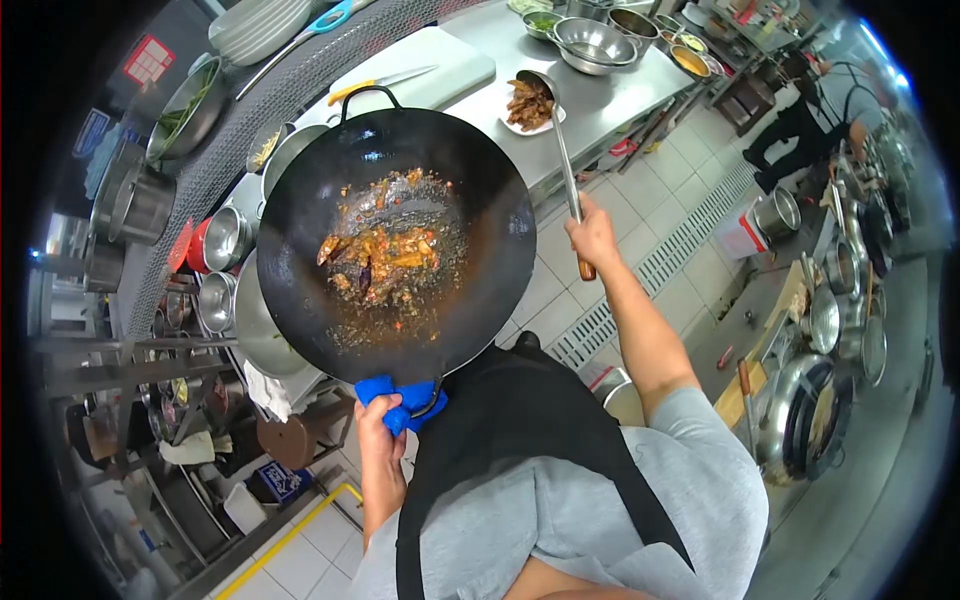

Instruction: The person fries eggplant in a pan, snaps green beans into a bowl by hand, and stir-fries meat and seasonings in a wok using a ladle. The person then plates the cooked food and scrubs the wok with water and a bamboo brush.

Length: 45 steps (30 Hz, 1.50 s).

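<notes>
My left hand (pixel 382 422) is closed around a blue cloth (pixel 398 395) at the near handle of a large black wok (pixel 300 210). Inside the wok lies some browned, saucy food (pixel 385 255) with red and dark bits and oily sauce around it. In my right hand (pixel 592 240) is the wooden-ended handle of a long metal ladle (pixel 566 150). The ladle's bowl rests at a white plate (pixel 541 128) on the steel counter, over a heap of browned food pieces (pixel 526 105). What the bowl itself holds cannot be made out.
A yellow-handled knife (pixel 385 84) lies on a white cutting board (pixel 440 66) beyond the wok. Metal bowls (pixel 594 45) stand farther along the counter. Stacked plates (pixel 262 30) are at upper left. Another person (pixel 815 120) is at the far right, past a floor drain (pixel 690 240).
</notes>
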Motion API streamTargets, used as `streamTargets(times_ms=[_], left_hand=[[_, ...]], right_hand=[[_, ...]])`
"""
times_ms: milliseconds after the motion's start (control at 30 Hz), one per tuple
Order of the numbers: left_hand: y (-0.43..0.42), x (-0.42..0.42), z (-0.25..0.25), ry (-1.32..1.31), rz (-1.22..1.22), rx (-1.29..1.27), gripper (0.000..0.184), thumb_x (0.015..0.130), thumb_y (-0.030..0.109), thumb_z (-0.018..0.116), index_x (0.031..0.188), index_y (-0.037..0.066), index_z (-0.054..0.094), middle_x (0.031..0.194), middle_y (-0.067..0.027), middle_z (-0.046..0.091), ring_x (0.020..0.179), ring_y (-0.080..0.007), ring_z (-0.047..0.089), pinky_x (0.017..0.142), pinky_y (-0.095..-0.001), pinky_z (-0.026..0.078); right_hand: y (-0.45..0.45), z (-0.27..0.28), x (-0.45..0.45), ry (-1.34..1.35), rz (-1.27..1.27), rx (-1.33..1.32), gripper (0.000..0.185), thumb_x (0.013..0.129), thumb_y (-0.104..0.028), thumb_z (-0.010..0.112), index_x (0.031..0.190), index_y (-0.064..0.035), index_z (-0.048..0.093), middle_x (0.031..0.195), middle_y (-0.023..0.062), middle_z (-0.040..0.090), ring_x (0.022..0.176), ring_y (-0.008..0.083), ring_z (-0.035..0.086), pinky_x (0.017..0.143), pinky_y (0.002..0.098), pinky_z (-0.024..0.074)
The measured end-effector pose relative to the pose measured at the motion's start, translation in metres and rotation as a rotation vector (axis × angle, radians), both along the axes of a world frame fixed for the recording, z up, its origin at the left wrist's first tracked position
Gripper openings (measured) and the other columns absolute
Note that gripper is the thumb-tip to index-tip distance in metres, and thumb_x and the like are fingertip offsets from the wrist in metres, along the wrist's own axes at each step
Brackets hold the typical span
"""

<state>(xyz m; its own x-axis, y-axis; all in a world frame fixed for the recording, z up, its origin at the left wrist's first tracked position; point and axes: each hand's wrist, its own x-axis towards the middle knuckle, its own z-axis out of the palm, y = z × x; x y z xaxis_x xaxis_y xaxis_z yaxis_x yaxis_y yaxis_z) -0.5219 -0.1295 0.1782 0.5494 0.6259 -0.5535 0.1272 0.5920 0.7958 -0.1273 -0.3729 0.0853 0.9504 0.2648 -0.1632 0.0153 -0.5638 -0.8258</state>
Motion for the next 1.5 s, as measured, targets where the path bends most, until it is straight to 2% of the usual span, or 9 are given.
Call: streamTargets(times_ms=[100, 300, 400, 500, 600, 900, 1167, 1367, 1500], left_hand=[[-0.017, 0.014, -0.003, 0.041, 0.025, 0.046, 0.053, 0.073, 0.011, 0.068, 0.124, -0.002, 0.057, 0.104, -0.0124, 0.063, 0.091, -0.0305, 0.069, 0.08, -0.0439, 0.061], [-0.028, 0.039, -0.001, 0.006, -0.009, 0.015, 0.051, 0.075, 0.01, 0.067, 0.124, -0.002, 0.058, 0.108, -0.0129, 0.064, 0.096, -0.0316, 0.07, 0.087, -0.0455, 0.06], [-0.034, 0.06, 0.001, -0.056, 0.046, 0.019, 0.033, 0.076, 0.003, 0.067, 0.108, -0.002, 0.061, 0.098, -0.0099, 0.065, 0.091, -0.0251, 0.069, 0.084, -0.0394, 0.058], [-0.017, 0.059, -0.024, -0.028, -0.072, 0.017, 0.047, 0.077, 0.007, 0.067, 0.123, -0.002, 0.058, 0.112, -0.0133, 0.064, 0.102, -0.0307, 0.069, 0.095, -0.0452, 0.056], [-0.028, 0.092, -0.005, -0.057, -0.082, 0.024, 0.027, 0.079, 0.004, 0.067, 0.105, -0.001, 0.063, 0.096, -0.0091, 0.066, 0.086, -0.0214, 0.069, 0.078, -0.0355, 0.056], [0.001, 0.135, -0.041, -0.173, -0.532, 0.105, 0.017, 0.079, 0.005, 0.069, 0.095, 0.001, 0.067, 0.089, -0.0046, 0.067, 0.078, -0.0161, 0.065, 0.073, -0.0311, 0.052], [-0.036, 0.178, -0.046, -0.203, -0.95, 0.423, 0.016, 0.081, 0.008, 0.069, 0.096, 0.002, 0.065, 0.083, -0.0028, 0.064, 0.075, -0.0131, 0.061, 0.071, -0.0307, 0.05], [-0.067, 0.183, -0.096, -0.019, -1.133, 0.161, 0.016, 0.084, 0.01, 0.068, 0.095, -0.001, 0.067, 0.085, -0.0065, 0.067, 0.077, -0.017, 0.065, 0.071, -0.0328, 0.052], [-0.071, 0.15, -0.118, 0.202, -1.176, -0.089, 0.01, 0.085, 0.01, 0.067, 0.091, 0.002, 0.065, 0.081, -0.0069, 0.066, 0.073, -0.0194, 0.066, 0.068, -0.0354, 0.054]], right_hand=[[-0.015, -0.003, -0.004, -0.058, -0.04, -0.127, 0.07, 0.086, -0.015, 0.066, 0.153, -0.0034, 0.049, 0.109, 0.0309, 0.072, 0.103, 0.0448, 0.071, 0.092, 0.047, 0.0555], [-0.045, 0.036, 0.005, 0.014, 0.061, -0.218, 0.072, 0.086, -0.014, 0.067, 0.154, -0.0041, 0.048, 0.113, 0.0292, 0.071, 0.101, 0.0445, 0.071, 0.09, 0.0474, 0.056], [-0.052, 0.022, 0.005, -0.238, 0.095, -0.167, 0.068, 0.09, -0.012, 0.066, 0.155, -0.0024, 0.046, 0.105, 0.0231, 0.074, 0.079, 0.0354, 0.073, 0.073, 0.0429, 0.0578], [-0.054, 0.033, 0.001, 0.194, -0.002, 0.461, 0.062, 0.095, -0.009, 0.064, 0.153, 0.0, 0.047, 0.087, 0.0097, 0.069, 0.057, 0.0178, 0.063, 0.054, 0.0317, 0.0499], [-0.081, 0.077, -0.028, 0.358, 0.016, 0.777, 0.058, 0.097, -0.006, 0.064, 0.152, 0.0018, 0.048, 0.08, 0.0002, 0.057, 0.05, 0.0054, 0.049, 0.046, 0.023, 0.0388], [-0.125, 0.143, -0.23, 0.374, -0.203, 0.73, 0.062, 0.095, 0.003, 0.06, 0.155, 0.0034, 0.043, 0.082, 0.0027, 0.058, 0.049, 0.0066, 0.05, 0.047, 0.0218, 0.0407], [-0.044, 0.111, -0.332, 0.313, -0.498, 0.331, 0.071, 0.098, 0.001, 0.056, 0.164, -0.002, 0.031, 0.077, -0.0014, 0.056, 0.052, 0.0085, 0.053, 0.05, 0.0264, 0.0461], [-0.047, 0.123, -0.37, 0.61, -0.349, 0.827, 0.069, 0.098, -0.005, 0.058, 0.163, -0.0044, 0.033, 0.079, -0.0005, 0.053, 0.05, 0.0082, 0.052, 0.047, 0.0246, 0.0436], [-0.092, 0.077, -0.403, 0.809, -0.404, 1.155, 0.064, 0.099, -0.012, 0.058, 0.159, -0.0066, 0.038, 0.082, 0.0018, 0.055, 0.049, 0.0067, 0.048, 0.044, 0.022, 0.0398]])
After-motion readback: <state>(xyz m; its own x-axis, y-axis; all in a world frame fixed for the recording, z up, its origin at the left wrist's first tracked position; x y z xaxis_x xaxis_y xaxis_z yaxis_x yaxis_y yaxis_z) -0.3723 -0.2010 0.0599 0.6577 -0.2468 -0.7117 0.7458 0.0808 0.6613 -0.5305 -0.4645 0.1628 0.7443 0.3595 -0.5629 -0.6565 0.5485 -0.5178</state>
